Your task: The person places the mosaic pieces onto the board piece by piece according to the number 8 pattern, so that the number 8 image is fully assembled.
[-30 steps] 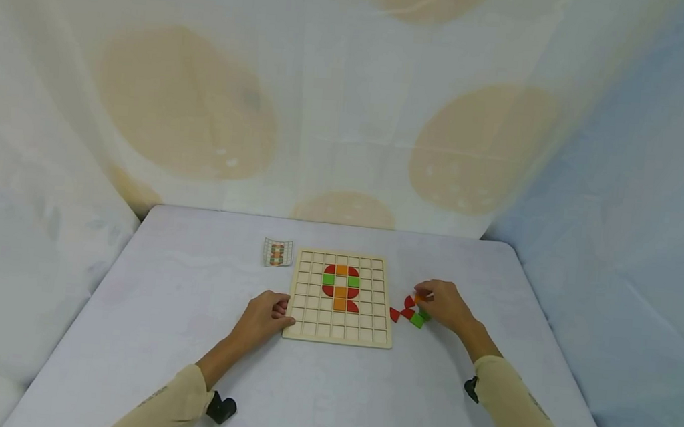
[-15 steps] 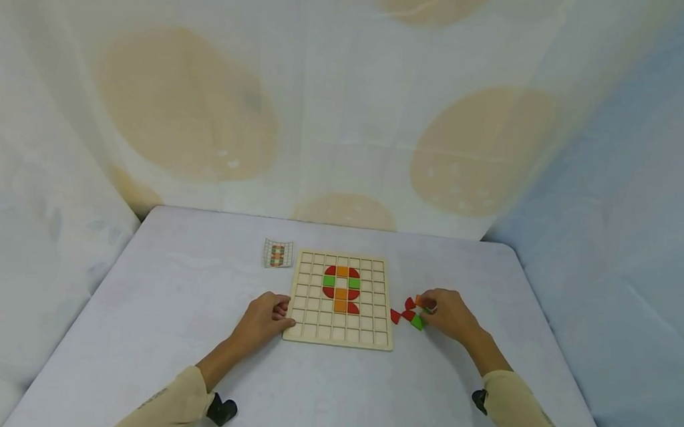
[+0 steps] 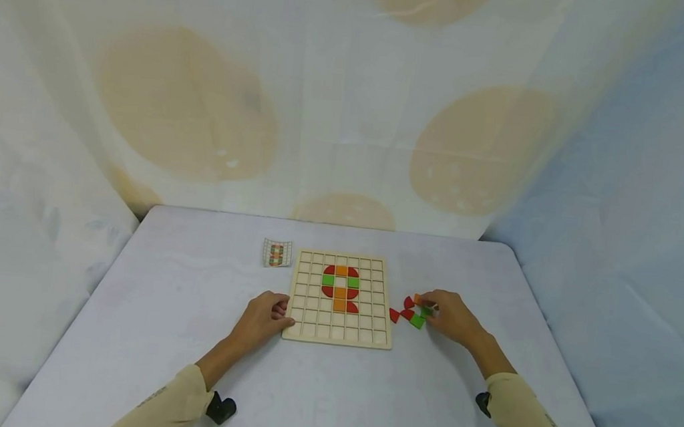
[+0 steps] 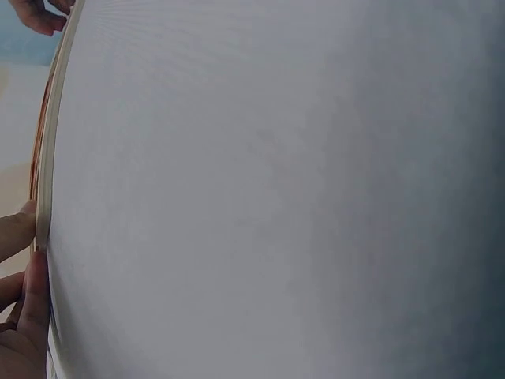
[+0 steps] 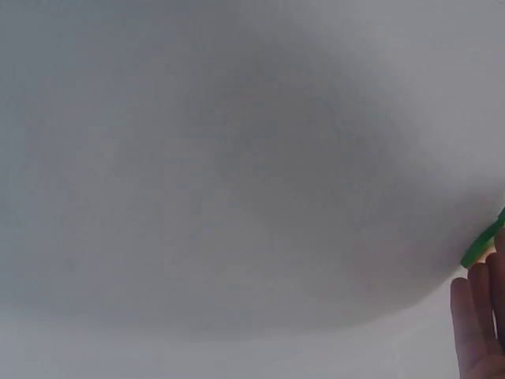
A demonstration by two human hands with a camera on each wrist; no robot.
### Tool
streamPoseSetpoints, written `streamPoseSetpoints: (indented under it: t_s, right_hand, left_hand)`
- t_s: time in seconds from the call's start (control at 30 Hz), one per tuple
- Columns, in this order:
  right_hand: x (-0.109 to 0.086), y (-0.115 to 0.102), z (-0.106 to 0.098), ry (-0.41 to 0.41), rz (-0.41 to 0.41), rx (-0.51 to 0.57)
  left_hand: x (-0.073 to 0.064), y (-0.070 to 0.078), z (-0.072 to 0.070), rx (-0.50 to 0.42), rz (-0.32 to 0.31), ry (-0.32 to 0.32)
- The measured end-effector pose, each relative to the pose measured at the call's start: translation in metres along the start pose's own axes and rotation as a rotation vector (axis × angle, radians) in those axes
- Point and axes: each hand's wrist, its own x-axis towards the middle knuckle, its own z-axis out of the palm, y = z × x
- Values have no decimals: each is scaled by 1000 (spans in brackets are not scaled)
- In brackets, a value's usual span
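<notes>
A wooden grid board (image 3: 337, 334) lies on the table, with red, orange and green tiles (image 3: 340, 292) set in its middle columns. My left hand (image 3: 261, 316) holds the board at its near left corner; the left wrist view shows the thumb and a finger at the board's edge (image 4: 49, 150). Right of the board, my right hand (image 3: 450, 314) is bent over loose tiles. Its index fingertip is beside an orange tile (image 3: 417, 299), and a green tile (image 3: 427, 311) shows between thumb and index. Whether it pinches one is unclear. In the right wrist view, a green tile (image 5: 480, 246) shows by the fingertips.
Several loose tiles lie between the board and my right hand, among them a red quarter-round tile (image 3: 393, 315) and a green square tile (image 3: 417, 321). A small pattern card (image 3: 277, 253) lies at the board's far left. Curtains (image 3: 350, 107) hang behind the table.
My right hand has shifted slightly down and right over the loose tiles, uncovering more of the green tile. The left hand and the board have stayed in place.
</notes>
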Motion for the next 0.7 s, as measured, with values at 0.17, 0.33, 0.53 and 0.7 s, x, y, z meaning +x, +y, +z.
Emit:
streamPoseSetpoints:
  t_s: [0.17, 0.33, 0.53, 0.7]
  right_hand:
    - [-2, -1, 0, 7, 42, 15]
    - [-4, 3, 3, 39, 66, 10]
    - [-4, 6, 4, 50, 103, 0]
    - [3, 3, 5, 17, 89, -38]
  left_hand:
    - [0, 1, 0, -5, -14, -3]
    - [0, 1, 0, -8, -14, -5]
    - [0, 0, 1, -4, -6, -8]
    - [0, 2, 0, 5, 0, 0]
